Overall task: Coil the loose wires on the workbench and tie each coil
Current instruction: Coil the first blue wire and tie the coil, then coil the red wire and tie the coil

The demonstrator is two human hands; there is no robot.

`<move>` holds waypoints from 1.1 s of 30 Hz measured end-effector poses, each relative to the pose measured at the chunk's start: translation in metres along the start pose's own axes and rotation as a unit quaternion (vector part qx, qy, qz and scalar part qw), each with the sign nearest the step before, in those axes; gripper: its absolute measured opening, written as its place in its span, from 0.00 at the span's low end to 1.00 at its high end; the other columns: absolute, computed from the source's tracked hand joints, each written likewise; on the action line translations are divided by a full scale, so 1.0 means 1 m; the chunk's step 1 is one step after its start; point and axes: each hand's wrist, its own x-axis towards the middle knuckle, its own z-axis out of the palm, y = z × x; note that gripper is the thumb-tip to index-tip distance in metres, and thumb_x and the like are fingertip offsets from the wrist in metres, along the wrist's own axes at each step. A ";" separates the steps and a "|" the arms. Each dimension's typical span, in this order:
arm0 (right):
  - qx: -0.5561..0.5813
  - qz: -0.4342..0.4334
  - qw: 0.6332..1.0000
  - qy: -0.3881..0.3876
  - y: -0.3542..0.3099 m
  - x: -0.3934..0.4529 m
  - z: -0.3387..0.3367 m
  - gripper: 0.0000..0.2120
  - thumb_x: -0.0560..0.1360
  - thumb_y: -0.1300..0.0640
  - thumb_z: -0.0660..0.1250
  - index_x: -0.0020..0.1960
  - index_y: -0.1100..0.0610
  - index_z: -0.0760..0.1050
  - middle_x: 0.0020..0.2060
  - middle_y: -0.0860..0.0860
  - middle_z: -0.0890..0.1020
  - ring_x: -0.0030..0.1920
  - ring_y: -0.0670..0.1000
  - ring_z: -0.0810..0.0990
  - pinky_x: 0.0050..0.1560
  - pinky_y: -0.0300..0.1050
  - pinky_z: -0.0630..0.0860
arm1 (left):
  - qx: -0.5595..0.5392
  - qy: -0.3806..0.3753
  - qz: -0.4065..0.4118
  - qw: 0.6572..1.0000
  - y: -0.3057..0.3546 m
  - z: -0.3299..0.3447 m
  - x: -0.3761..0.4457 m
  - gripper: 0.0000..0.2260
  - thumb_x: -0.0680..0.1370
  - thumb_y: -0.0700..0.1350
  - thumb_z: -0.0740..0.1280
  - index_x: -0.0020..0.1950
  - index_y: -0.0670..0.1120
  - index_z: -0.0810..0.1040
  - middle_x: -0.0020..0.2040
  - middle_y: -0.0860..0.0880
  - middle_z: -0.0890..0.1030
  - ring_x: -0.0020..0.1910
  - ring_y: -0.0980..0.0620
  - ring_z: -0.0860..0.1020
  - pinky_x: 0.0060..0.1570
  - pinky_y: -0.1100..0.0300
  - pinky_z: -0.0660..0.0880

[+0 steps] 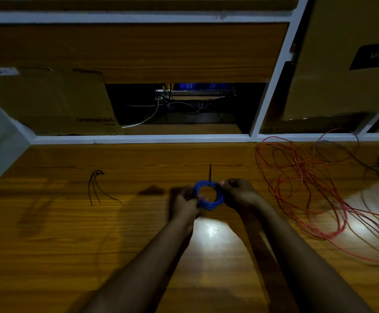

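Leftmost, spare black ties (98, 185) lie within reach on the workbench (71, 233). Centrally, our left hand (186, 199) grips the blue coil (208, 195) so its loops stay bunched, a black tie (210, 172) sticking up behind. Our right hand (238, 192) pinches the coil's other side, likely cinching. Rightward, red wire (308, 188) sprawls uncoiled.
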 end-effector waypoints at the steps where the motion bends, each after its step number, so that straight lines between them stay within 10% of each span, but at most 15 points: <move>1: 0.019 0.008 1.000 -0.011 0.003 -0.001 0.000 0.12 0.81 0.55 0.65 0.50 0.65 0.77 0.32 0.57 0.76 0.28 0.53 0.74 0.30 0.46 0.68 | -0.014 0.006 -0.007 1.000 -0.002 0.004 0.006 0.17 0.78 0.30 0.65 0.64 0.44 0.72 0.57 0.43 0.81 0.50 0.46 0.82 0.42 0.53 0.78; 5: -0.002 -0.007 0.998 0.062 0.008 0.013 -0.006 0.11 0.77 0.66 0.65 0.47 0.52 0.80 0.42 0.56 0.84 0.43 0.60 0.83 0.42 0.53 0.79 | 0.103 0.020 0.027 0.994 0.001 0.025 0.026 0.09 0.81 0.38 0.65 0.59 0.48 0.74 0.57 0.45 0.81 0.54 0.46 0.81 0.51 0.49 0.79; 10: -0.079 -0.070 0.986 0.126 0.001 0.016 -0.022 0.11 0.77 0.65 0.66 0.58 0.59 0.80 0.49 0.53 0.84 0.52 0.53 0.82 0.53 0.46 0.76 | 0.438 0.011 0.118 0.891 0.001 0.030 0.065 0.16 0.78 0.48 0.70 0.64 0.46 0.79 0.66 0.46 0.77 0.64 0.45 0.76 0.57 0.58 0.73; 16: -0.086 -0.109 0.981 0.136 0.019 0.002 -0.015 0.17 0.78 0.59 0.68 0.67 0.59 0.76 0.59 0.53 0.82 0.58 0.49 0.80 0.53 0.37 0.71 | 0.420 0.041 0.129 0.897 -0.004 0.025 0.061 0.26 0.77 0.49 0.72 0.73 0.48 0.70 0.59 0.47 0.76 0.63 0.44 0.72 0.62 0.47 0.72; 21: -0.068 -0.170 0.964 0.194 0.052 -0.021 -0.007 0.19 0.78 0.59 0.67 0.69 0.56 0.75 0.62 0.51 0.81 0.62 0.48 0.79 0.60 0.45 0.76 | 0.402 0.040 0.242 0.882 -0.022 0.014 0.011 0.28 0.80 0.50 0.66 0.78 0.52 0.58 0.72 0.46 0.68 0.69 0.45 0.69 0.64 0.51 0.71; 27: -0.299 -0.232 0.882 0.282 0.070 -0.062 -0.003 0.19 0.73 0.64 0.67 0.63 0.55 0.76 0.58 0.52 0.77 0.58 0.57 0.75 0.57 0.47 0.71 | 0.606 -0.005 0.391 0.693 -0.037 0.011 -0.027 0.26 0.79 0.50 0.64 0.76 0.47 0.62 0.70 0.47 0.69 0.69 0.48 0.64 0.63 0.55 0.69; 33: -0.411 0.009 0.806 0.426 0.097 -0.087 -0.038 0.23 0.76 0.48 0.63 0.65 0.61 0.70 0.60 0.61 0.75 0.62 0.63 0.71 0.65 0.59 0.64 | 0.612 -0.021 0.440 0.656 -0.045 0.002 -0.040 0.23 0.78 0.50 0.65 0.71 0.45 0.69 0.64 0.47 0.74 0.62 0.47 0.70 0.60 0.53 0.71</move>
